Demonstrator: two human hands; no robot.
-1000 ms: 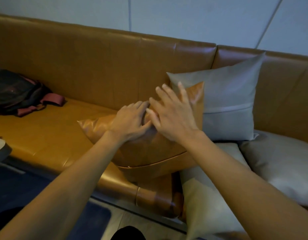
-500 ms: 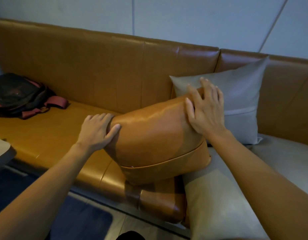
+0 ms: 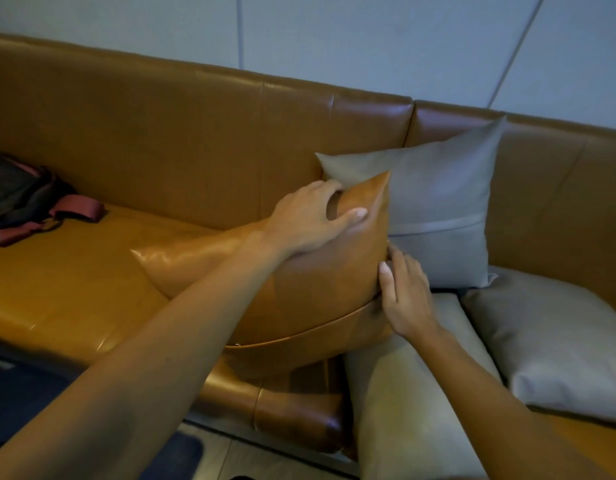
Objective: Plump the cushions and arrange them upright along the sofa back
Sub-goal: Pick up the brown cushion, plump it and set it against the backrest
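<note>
A tan leather cushion (image 3: 320,289) lies tilted on the sofa seat, one corner pointing up. My left hand (image 3: 310,223) pinches its upper edge near that corner, thumb in front and fingers behind. My right hand (image 3: 403,292) presses against its right side, fingers tucked at the edge. Behind it a grey cushion (image 3: 441,209) stands upright against the tan sofa back (image 3: 195,140). Two more grey cushions lie flat: one (image 3: 414,393) under my right forearm, another (image 3: 556,344) further right.
A dark bag with maroon straps (image 3: 29,199) rests on the seat at the far left. The sofa seat (image 3: 67,282) stretches between the bag and the tan cushion. Dark floor (image 3: 29,403) lies below the seat's front edge.
My left hand went from the cushion's left side up to its top corner and gripped it. My right hand dropped from the top to the cushion's right side. The cushion now shows a raised corner.
</note>
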